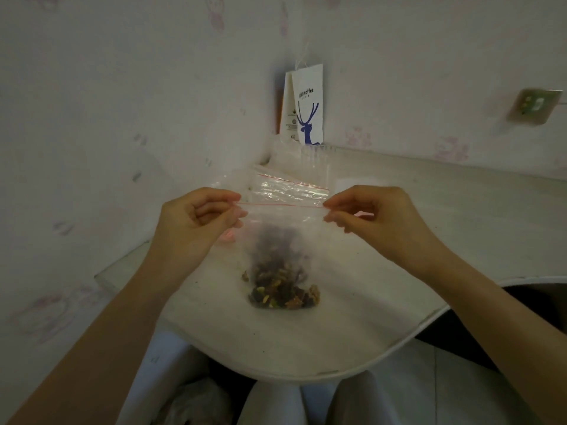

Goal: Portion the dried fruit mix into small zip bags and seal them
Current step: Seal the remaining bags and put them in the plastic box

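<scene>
The dried fruit mix (283, 289) sits in the bottom of the small zip bag (282, 220) you hold up between your two hands. Your left hand (196, 222) pinches the bag's top left corner between thumb and curled fingers. Your right hand (371, 216) pinches the top right corner the same way, so the red zip line runs taut from one hand to the other. The bag is clear plastic, and the mix shows through it as a dark clump with paler brown and a few greenish pieces. The upper part of the clump is blurred by the plastic. You cannot tell from here whether the bag's bottom rests on the table (414, 228) or hangs just above it; it is over the middle of the white surface, towards the curved front edge. You also cannot tell whether the zip is pressed closed along its length. Just behind the bag, towards the back corner of the surface, lies a stack of empty zip bags (288, 187), each with a red line at its top. Beyond them, in the back corner against the wall, stands a white paper bag (308, 108) printed with a blue deer and the word "coffee"; the word before it is too small to read. A socket plate (535, 105) is fixed on the wall above the back right edge.
</scene>
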